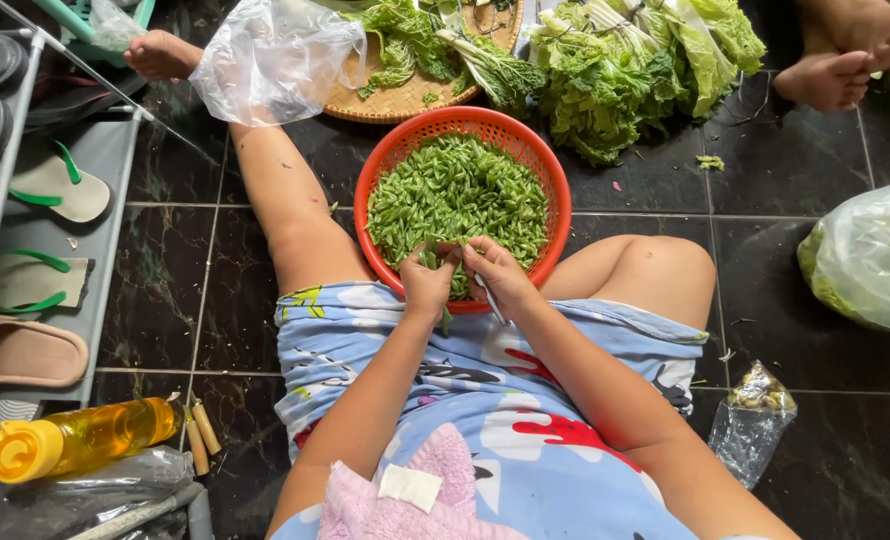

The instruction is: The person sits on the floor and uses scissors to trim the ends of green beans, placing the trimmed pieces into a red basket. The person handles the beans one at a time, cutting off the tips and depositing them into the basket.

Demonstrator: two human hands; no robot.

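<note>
Together, both hands (465, 275) pinch green beans (460, 195), seemingly, at the orange basket's (385, 160) near rim.

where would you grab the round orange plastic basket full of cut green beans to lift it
Probably by the rim, on its two opposite sides. The round orange plastic basket has a thick rolled rim that stands clear of the dark tiled floor on the left and right. The near edge is blocked by the left hand and right hand, and the cut green beans fill the middle, so come from the sides.
</note>
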